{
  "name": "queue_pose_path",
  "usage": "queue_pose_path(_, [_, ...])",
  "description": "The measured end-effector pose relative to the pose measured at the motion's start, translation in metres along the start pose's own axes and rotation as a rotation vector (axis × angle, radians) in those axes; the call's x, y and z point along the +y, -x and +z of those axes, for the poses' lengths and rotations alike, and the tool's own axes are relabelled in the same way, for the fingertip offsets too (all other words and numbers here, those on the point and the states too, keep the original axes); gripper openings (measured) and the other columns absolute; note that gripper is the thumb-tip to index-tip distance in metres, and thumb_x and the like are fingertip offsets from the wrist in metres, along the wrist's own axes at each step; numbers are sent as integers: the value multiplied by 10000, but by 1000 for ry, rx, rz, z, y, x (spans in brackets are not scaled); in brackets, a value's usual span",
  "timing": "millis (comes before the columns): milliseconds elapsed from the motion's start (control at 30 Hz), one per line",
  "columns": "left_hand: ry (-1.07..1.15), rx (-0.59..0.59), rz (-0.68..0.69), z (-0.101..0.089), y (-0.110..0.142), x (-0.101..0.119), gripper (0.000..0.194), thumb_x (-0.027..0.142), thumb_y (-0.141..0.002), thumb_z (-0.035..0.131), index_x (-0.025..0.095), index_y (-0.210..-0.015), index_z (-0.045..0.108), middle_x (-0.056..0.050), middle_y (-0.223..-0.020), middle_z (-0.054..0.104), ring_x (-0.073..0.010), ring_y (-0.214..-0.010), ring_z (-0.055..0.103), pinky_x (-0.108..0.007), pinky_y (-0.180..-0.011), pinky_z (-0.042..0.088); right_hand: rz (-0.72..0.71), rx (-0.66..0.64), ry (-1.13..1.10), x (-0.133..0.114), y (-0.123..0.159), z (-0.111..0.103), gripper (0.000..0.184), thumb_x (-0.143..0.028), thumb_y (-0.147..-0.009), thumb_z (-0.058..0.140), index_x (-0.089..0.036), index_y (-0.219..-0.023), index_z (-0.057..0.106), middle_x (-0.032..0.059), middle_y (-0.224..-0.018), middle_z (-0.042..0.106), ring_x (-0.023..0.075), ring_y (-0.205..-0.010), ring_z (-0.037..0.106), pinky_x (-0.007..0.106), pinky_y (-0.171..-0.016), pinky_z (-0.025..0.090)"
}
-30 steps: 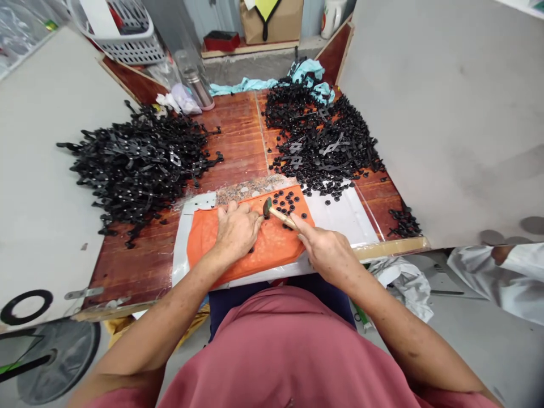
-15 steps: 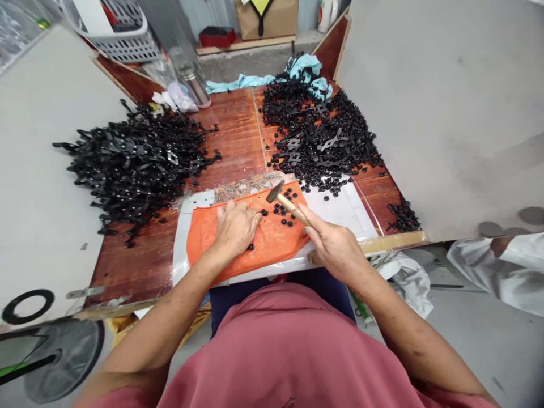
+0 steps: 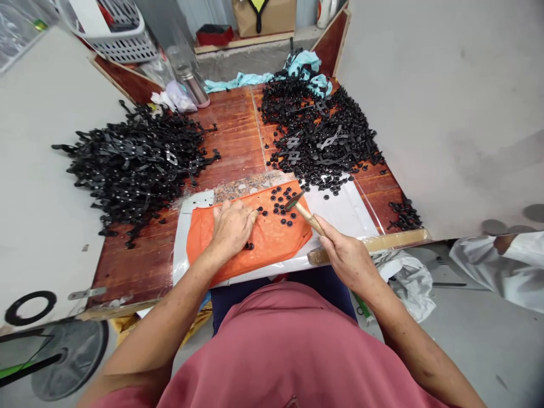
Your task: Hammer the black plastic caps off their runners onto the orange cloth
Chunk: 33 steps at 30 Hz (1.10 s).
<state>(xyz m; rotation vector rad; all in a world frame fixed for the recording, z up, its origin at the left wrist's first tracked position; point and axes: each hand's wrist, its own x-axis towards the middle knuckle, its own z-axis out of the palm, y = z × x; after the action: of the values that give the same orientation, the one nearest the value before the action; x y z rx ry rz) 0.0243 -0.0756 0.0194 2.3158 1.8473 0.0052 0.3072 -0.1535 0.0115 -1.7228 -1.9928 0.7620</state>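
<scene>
My right hand (image 3: pixel 346 256) grips the wooden handle of a small hammer (image 3: pixel 302 208), whose dark head hangs over several small black round parts (image 3: pixel 280 205) on an orange mat (image 3: pixel 272 241). My left hand (image 3: pixel 232 226) lies palm down on the mat, its fingertips touching one black part near the mat's middle. Another black part (image 3: pixel 249 246) peeks out beside that hand's palm. The mat rests on a white sheet (image 3: pixel 344 212) at the near edge of the wooden table (image 3: pixel 236 136).
A heap of black strips (image 3: pixel 134 161) lies at the left, a heap of black round parts (image 3: pixel 317 139) at the right. A metal flask (image 3: pixel 191 85), teal cloth (image 3: pixel 306 65) and a white basket (image 3: pixel 113 28) stand behind. Grey boards flank the table. Another person's white sleeve (image 3: pixel 497 266) shows at right.
The hammer head rose off the mat and swung to the right while my right hand drew back toward me. My left hand stayed on the mat, shifting slightly.
</scene>
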Motion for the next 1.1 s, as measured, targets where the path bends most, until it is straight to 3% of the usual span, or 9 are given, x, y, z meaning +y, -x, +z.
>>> queue_pose_path(500, [-17, 32, 22, 6, -2, -1, 446, 371, -1065, 350, 206, -870, 716, -101, -972, 640, -303, -1037, 499, -439, -876, 332, 17, -50, 19, -7, 3, -4, 553, -267, -1067, 423, -303, -1619, 419, 50, -1069, 807, 245, -1001, 775, 361, -957, 583])
queue_pose_path(933, [-115, 105, 61, 7, 0, 6, 463, 427, -1058, 380, 202, -894, 750, -121, -977, 637, -334, -1056, 482, -496, -911, 309, 11, -73, 18, -9, 4, -3, 554, -260, -1074, 415, -301, -1627, 401, 60, -1174, 791, 241, -1028, 772, 366, -967, 582])
queue_pose_path(1100, [-68, 33, 41, 3, -3, 7, 450, 393, -1056, 373, 204, -938, 764, -127, -993, 648, -337, -1051, 485, -487, -899, 318, -23, -32, 79, -8, 4, -4, 603, -212, -1046, 464, -333, -1631, 380, 37, -1142, 802, 228, -981, 783, 350, -932, 597])
